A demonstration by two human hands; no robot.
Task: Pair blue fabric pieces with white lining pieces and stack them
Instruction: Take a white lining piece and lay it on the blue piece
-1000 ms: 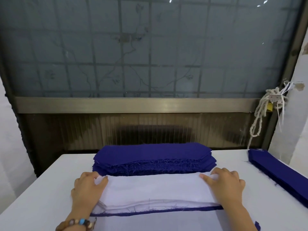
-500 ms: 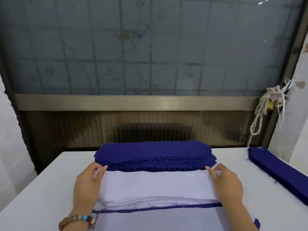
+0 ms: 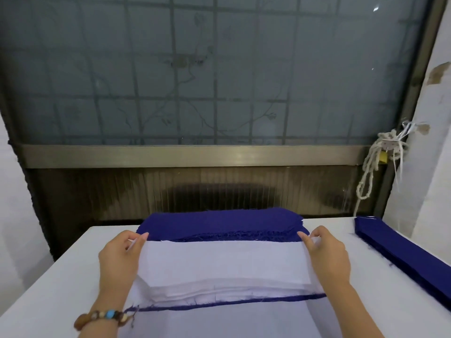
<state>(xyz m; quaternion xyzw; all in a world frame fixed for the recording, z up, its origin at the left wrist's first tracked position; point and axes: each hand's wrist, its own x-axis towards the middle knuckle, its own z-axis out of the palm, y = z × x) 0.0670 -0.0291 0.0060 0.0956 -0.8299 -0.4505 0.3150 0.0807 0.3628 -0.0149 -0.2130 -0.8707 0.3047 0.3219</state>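
Since earlier, far corners of the top white lining piece [image 3: 224,261] are raised, pinched by left hand [image 3: 119,257] and right hand [image 3: 328,254], presumably so one layer is separated.

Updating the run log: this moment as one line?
left hand: pinches top white lining piece, far-left corner | right hand: pinches far-right corner | blue stack: just behind

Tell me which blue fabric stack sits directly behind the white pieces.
The wide blue stack at the far middle; the narrow blue stack lies along the right edge.
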